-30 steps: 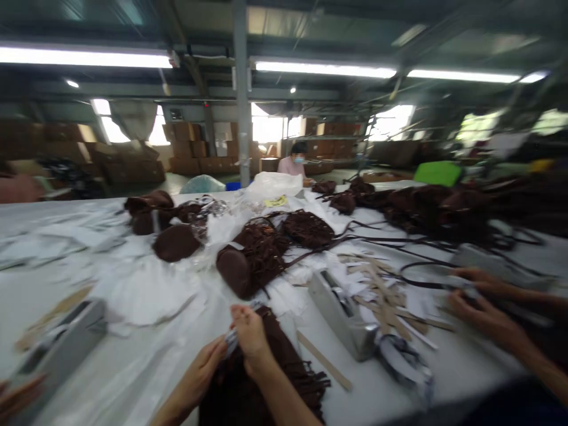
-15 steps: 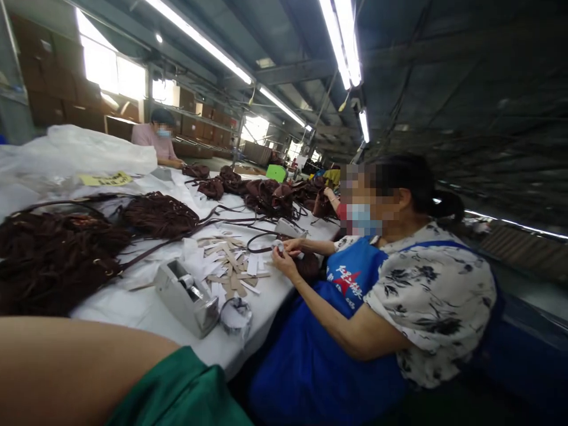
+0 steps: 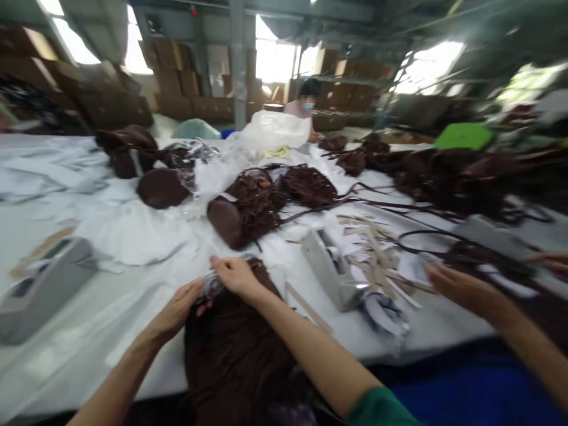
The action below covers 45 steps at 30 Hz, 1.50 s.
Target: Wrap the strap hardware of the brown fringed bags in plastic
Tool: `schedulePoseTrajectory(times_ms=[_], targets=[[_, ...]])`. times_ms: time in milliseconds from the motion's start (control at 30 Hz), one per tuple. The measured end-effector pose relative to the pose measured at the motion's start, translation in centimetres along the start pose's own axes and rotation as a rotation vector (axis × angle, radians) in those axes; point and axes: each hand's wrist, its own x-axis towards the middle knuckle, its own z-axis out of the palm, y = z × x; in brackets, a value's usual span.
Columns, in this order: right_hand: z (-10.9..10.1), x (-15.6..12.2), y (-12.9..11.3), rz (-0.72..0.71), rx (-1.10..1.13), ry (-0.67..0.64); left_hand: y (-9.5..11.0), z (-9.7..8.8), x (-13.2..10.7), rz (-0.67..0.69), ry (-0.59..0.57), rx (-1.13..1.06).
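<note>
A dark brown bag [image 3: 231,349] lies before me at the table's near edge, its lower part running down toward my lap. At its upper left, my left hand [image 3: 181,305] has its fingers closed on a crumpled, shiny greyish wrap [image 3: 210,286]. My right hand [image 3: 235,275] grips the same wrap from the other side, its fingers bent over the top. Motion blur hides what, if anything, is inside the wrap. To the right of my forearm stands a grey tape dispenser [image 3: 332,272], with a loose roll of tape [image 3: 386,313] next to it.
A co-worker's hand [image 3: 457,287] is at work on the right. Cardboard and paper strips [image 3: 373,254] lie scattered near it. Another tape dispenser [image 3: 44,290] stands at left. Fringed brown bags [image 3: 261,201], white paper [image 3: 133,236] and a plastic bag [image 3: 279,130] cover the table further back.
My view has swung left and down from the co-worker at my right to the table before me. Both my hands and the brown bag are now in sight.
</note>
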Motion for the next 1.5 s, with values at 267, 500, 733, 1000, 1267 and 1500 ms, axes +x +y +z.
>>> schedulePoseTrajectory(times_ms=[267, 500, 733, 1000, 1267, 1500], targets=[[6.5, 0.5, -1.4, 0.221, 0.374, -0.439, 0.1, -2.8, 0.4, -0.011, -0.25, -0.2], [7.1, -0.2, -1.7, 0.382, 0.614, -0.488, 0.5, -2.7, 0.4, -0.023, -0.28, -0.243], [6.1, 0.4, -1.2, 0.343, 0.664, -0.441, 1.1, -2.8, 0.8, -0.015, -0.279, -0.218], [6.5, 0.6, -1.2, 0.306, 0.647, -0.528, 2.0, -2.1, 0.6, -0.011, -0.434, -0.179], [3.4, 0.0, -1.0, -0.449, 0.001, -0.549, 1.6, -3.0, 1.0, -0.107, -0.329, -0.139], [1.1, -0.7, -2.5, -0.614, -0.233, -0.782, 1.4, -3.3, 1.2, -0.13, -0.428, -0.214]])
